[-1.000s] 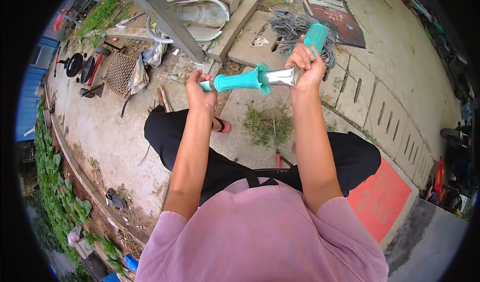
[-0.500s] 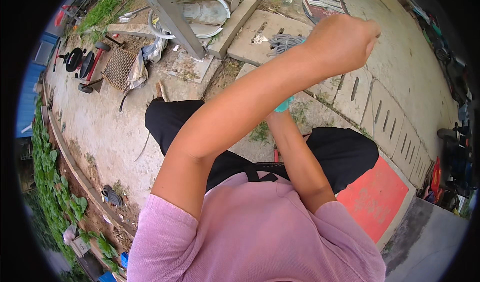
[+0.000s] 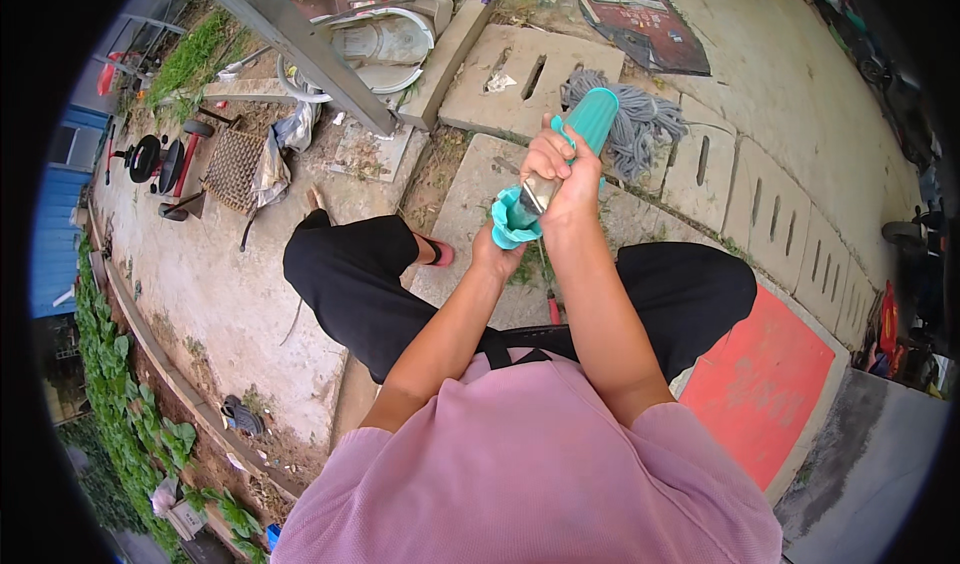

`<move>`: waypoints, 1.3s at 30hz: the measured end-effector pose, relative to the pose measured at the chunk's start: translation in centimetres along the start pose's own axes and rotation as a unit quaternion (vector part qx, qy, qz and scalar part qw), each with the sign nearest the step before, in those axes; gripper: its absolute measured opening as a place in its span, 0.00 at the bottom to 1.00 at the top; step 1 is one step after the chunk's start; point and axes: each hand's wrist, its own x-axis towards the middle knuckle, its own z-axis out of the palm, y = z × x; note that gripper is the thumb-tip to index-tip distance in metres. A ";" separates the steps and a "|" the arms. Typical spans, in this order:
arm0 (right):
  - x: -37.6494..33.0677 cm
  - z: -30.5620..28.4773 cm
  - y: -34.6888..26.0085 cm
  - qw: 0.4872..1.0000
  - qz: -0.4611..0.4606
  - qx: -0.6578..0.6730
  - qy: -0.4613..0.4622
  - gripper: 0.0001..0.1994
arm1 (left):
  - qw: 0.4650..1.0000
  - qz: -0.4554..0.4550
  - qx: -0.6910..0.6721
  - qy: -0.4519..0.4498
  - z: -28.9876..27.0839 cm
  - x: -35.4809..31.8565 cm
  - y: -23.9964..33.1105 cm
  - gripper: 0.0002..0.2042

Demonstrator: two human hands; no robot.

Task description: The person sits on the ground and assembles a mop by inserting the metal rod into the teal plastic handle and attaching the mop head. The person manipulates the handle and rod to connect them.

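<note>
My right hand (image 3: 568, 176) is closed round a teal ribbed tapered plastic piece (image 3: 594, 122), its wide end pointing up and away to the right. A silvery flat piece (image 3: 537, 195) shows below those fingers and reaches to a teal scalloped cup (image 3: 513, 220). My left hand (image 3: 496, 254) grips the cup from below, its fingers partly hidden. Whether the silvery piece and the teal parts are joined, I cannot tell. Just beyond the ribbed piece, a heap of grey cord (image 3: 640, 129) lies on the slabs.
A red-handled tool (image 3: 553, 308) is between my knees. A metal post (image 3: 290, 44) slants at the upper left, beside a white oval tub (image 3: 385, 52). A red board (image 3: 765, 384) lies at my right. Slotted concrete slabs (image 3: 740, 194) run along the right.
My left arm, raised across my right arm with its hand closed at the upper right, has come down to the teal cup. The teal parts, mostly hidden before, are now in plain sight.
</note>
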 end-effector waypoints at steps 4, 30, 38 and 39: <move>0.6 2.7 -1.0 0.993 0.069 0.067 -0.068 0.11 | 0.997 0.053 -0.006 0.053 2.8 4.1 5.3 0.07; 2.1 -1.1 -5.4 0.979 -0.162 -0.048 0.115 0.08 | 0.713 0.618 0.298 -0.145 17.9 -10.2 15.6 0.09; 0.7 -1.5 -2.4 0.999 -0.028 0.030 -0.008 0.10 | 0.990 -0.015 -0.021 0.142 -1.3 1.7 2.1 0.09; 0.3 -1.1 -2.1 0.999 0.012 0.035 -0.021 0.11 | 0.990 -0.004 -0.019 0.137 -1.9 3.6 3.3 0.09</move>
